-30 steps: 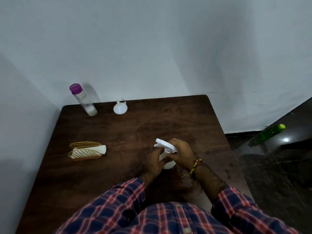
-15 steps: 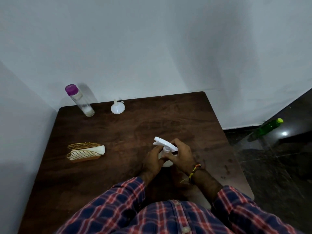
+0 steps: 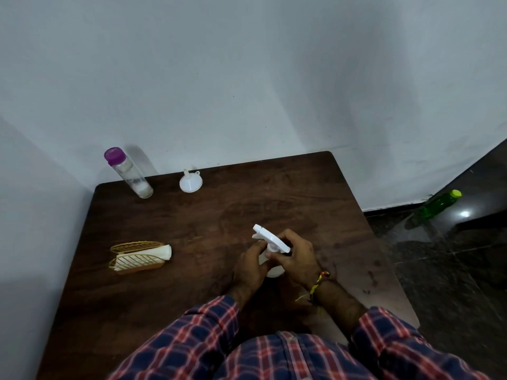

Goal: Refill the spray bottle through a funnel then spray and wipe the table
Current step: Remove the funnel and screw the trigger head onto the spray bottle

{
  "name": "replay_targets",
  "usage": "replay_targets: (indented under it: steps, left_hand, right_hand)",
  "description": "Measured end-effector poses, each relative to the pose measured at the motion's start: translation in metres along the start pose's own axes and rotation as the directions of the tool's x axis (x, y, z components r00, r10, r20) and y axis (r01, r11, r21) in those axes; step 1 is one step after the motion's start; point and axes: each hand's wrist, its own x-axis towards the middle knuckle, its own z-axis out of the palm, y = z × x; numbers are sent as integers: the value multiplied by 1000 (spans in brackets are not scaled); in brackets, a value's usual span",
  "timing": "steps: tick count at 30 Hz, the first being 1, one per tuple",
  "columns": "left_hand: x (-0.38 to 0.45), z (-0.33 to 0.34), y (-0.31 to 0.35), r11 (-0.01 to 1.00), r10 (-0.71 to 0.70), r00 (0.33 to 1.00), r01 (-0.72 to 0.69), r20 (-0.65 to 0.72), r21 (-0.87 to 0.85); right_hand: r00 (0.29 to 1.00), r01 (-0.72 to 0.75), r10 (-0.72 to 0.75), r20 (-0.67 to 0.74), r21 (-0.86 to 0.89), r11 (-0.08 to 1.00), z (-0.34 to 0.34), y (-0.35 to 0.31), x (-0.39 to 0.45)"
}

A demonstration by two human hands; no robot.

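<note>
White walls meet behind the dark wooden table [image 3: 208,223]; the spray bottle [image 3: 270,257] stands upright near its middle, long axis vertical, nozzle pointing away from me and to the left, toward the funnel [image 3: 191,182]. My left hand [image 3: 248,267] wraps the bottle's body, and my right hand [image 3: 297,256] curls round the collar under the trigger head. I judge I am unscrewing the head, the opening step before refilling. Next I must lift the head clear without tipping the bottle, then fetch the funnel, which lies well beyond the bottle, beside the purple-capped jar [image 3: 127,174]. Left of the bottle sits the napkin holder [image 3: 140,257].
</note>
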Motion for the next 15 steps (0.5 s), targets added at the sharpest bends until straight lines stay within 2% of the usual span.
replay_targets:
  steps: [2, 6, 11, 15]
  left_hand:
    - [-1, -2, 1, 1000, -4, 1000, 4, 18, -6]
    - [0, -3, 0, 1000, 12, 1000, -12, 3, 24]
    - [0, -3, 2, 1000, -19, 999, 18, 34, 17]
    - [0, -5, 4, 1000, -9, 1000, 9, 3, 26]
  right_hand:
    - [1000, -17, 17, 7, -18, 1000, 0, -3, 2]
    - [995, 80, -80, 63, 0, 997, -2, -1, -1]
    - [1000, 12, -11, 10, -31, 999, 1, -2, 0]
    - [995, 99, -98, 33, -2, 995, 0, 2, -2]
